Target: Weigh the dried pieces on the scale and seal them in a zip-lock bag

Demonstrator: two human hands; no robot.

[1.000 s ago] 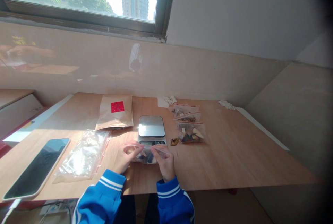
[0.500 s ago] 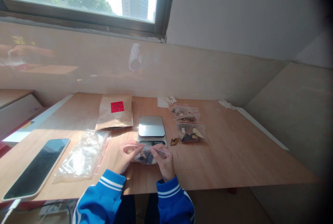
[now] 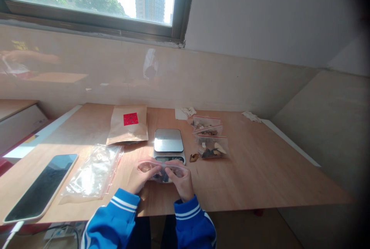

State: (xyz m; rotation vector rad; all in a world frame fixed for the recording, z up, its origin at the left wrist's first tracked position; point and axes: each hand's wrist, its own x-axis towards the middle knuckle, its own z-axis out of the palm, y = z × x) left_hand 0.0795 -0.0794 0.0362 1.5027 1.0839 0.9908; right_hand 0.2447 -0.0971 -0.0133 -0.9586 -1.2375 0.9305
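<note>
Both my hands hold a small clear zip bag [image 3: 162, 170] with dark dried pieces inside, just above the wooden table's near edge. My left hand [image 3: 141, 179] pinches the bag's top strip on the left; my right hand [image 3: 181, 179] pinches it on the right, thumbs close together near the middle. Directly behind the bag sits a small digital scale [image 3: 169, 142] with a bare steel platform. Blue sleeves with white stripes cover my wrists.
Right of the scale lie three filled zip bags [image 3: 210, 137] and a loose dried piece [image 3: 194, 157]. A brown paper pouch [image 3: 128, 123] with a red label lies behind-left, a stack of unfilled zip bags [image 3: 92, 170] and a phone [image 3: 42, 186] at left. Crumpled paper [image 3: 252, 116] sits far back.
My fingers have slid along the bag's top strip toward its middle, and the two thumbs are now closer together. Everything else is still.
</note>
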